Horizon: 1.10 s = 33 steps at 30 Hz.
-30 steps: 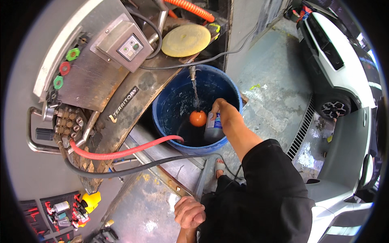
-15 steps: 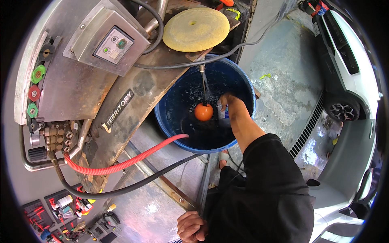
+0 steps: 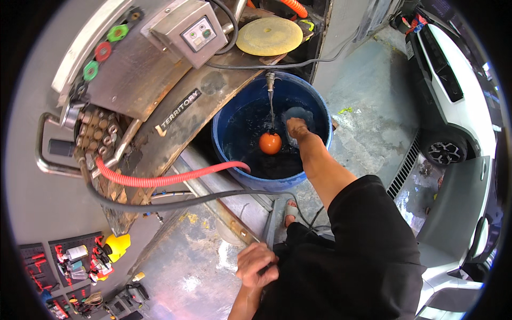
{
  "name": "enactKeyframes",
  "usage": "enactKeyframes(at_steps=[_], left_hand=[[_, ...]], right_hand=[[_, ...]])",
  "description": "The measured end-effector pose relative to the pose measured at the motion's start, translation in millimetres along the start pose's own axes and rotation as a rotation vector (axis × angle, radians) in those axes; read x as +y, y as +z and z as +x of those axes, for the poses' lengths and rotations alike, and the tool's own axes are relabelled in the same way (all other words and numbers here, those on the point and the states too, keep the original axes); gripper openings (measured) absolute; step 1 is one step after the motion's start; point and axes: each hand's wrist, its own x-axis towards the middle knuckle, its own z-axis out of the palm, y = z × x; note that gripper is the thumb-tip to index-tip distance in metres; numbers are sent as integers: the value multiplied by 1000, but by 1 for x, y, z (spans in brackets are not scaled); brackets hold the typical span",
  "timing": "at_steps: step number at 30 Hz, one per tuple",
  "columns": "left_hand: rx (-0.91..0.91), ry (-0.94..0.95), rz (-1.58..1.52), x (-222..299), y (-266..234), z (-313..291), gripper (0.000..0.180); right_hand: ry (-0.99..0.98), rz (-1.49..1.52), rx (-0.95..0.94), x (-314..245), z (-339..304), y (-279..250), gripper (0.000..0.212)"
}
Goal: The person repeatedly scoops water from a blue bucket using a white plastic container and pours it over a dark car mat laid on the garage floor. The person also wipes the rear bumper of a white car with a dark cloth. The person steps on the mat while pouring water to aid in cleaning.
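Observation:
My right hand (image 3: 297,128) reaches down into a blue barrel (image 3: 314,95) of dark water. Its fingers are closed on a translucent plastic container (image 3: 298,113) at the water's surface, whose exact shape is blurred. Just left of that hand an orange float ball (image 3: 270,143) hangs from a metal valve (image 3: 270,80) at the barrel's far rim. My left hand (image 3: 257,265) is curled into a loose fist by the end of a rusty metal rail (image 3: 241,230), with nothing visible in it.
A red ribbed hose (image 3: 176,178) dips into the barrel, and a black hose (image 3: 160,206) crosses in front. On the left stands a metal machine with a control box (image 3: 186,32). A yellow round pad (image 3: 269,37) lies beyond. To the right are a floor drain (image 3: 404,165) and a white car (image 3: 453,64).
My view has shifted, so the barrel and machine sit differently. The container in my right hand has turned, and its blue label no longer shows. More of my left forearm is visible.

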Motion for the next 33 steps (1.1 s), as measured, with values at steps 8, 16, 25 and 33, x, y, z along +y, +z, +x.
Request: enactKeyframes(at_steps=[8,16,25,33], left_hand=[[84,181,11,-11,6,4,27],[33,97,9,-2,-1,3,19],[-236,-58,-170,11,-32,4,26],[-188,-395,-541,21,-62,4,67]], right_hand=[[-62,-111,147,-12,-78,-116,23],[-184,-167,299,-47,-182,-179,24],[-324,-217,393,-109,-351,-295,31],[-506,-304,649,-187,-476,-374,30]])
